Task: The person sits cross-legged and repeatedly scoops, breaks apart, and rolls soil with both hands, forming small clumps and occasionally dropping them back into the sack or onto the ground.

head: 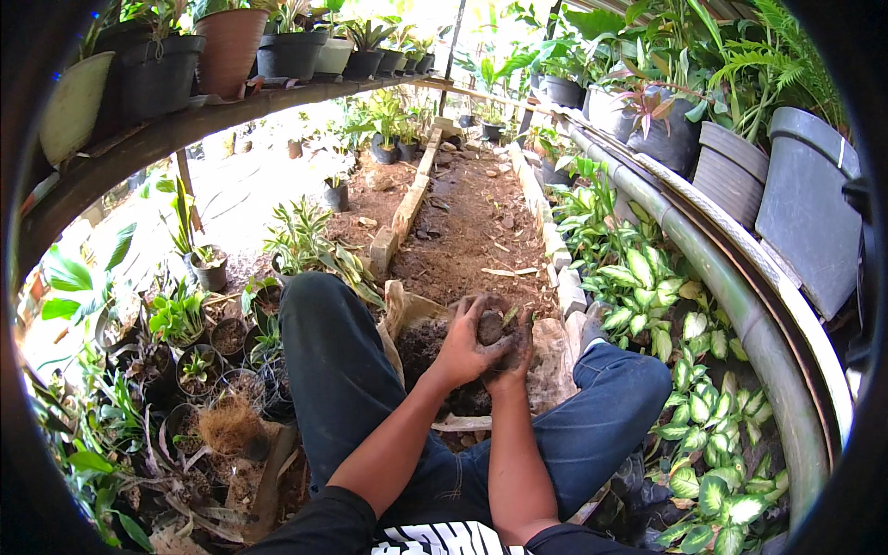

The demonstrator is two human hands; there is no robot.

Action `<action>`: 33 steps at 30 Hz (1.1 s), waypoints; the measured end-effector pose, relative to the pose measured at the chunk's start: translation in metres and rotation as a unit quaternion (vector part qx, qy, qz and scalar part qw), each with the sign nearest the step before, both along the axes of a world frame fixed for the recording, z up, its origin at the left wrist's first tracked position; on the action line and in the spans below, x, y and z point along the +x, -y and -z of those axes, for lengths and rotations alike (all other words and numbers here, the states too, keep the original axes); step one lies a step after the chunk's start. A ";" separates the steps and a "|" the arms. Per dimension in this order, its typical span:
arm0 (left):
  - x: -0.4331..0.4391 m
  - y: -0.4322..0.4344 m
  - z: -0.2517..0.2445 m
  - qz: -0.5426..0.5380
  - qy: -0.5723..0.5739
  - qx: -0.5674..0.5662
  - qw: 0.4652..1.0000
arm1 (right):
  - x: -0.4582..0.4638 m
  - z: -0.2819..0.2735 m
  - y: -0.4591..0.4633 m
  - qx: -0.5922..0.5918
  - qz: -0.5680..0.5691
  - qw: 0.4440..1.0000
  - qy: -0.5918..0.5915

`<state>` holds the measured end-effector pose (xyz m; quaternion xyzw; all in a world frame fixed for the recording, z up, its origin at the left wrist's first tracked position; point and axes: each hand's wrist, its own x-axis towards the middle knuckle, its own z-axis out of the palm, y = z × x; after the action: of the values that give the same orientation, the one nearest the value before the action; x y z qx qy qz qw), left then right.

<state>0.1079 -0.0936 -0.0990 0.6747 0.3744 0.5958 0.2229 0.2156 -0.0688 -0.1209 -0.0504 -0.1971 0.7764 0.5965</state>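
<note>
A rounded clump of dark soil (491, 327) is cupped between my two hands, in front of my knees. My left hand (466, 343) wraps it from the left, its fingers curled over the far side. On the right, my right hand (517, 355) presses against it with the palm and fingers. Both hands are smeared with soil. A small greenish-yellow sliver (510, 316), perhaps a leaf or stem, shows by the right fingers. Beneath the hands, loose dark soil (418, 350) lies on an opened, tan sack (555, 368); the hands and forearms hide part of it.
A dirt path (479, 229) edged by pale blocks (402, 218) runs ahead. Small potted plants (198, 368) crowd the left, with brown fibre (232, 425) among them. Variegated leafy plants (642, 277) and a bamboo rail (721, 277) border the right. Large pots (808, 201) stand above the rail.
</note>
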 end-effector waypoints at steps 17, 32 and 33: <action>0.009 0.002 -0.006 -0.142 0.024 -0.038 0.989 | -0.021 0.000 0.006 -0.005 0.164 0.974 0.154; 0.005 -0.006 -0.003 -0.095 0.042 0.005 0.995 | -0.005 0.027 -0.008 -0.139 0.056 0.988 -0.029; 0.004 -0.010 -0.003 -0.098 0.094 -0.007 0.991 | -0.003 0.028 -0.009 -0.165 0.101 0.980 -0.042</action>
<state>0.1118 -0.0832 -0.0956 0.5738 0.4204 0.6731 0.2023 0.2124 -0.0599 -0.1489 -0.1354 -0.0352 0.7352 0.6633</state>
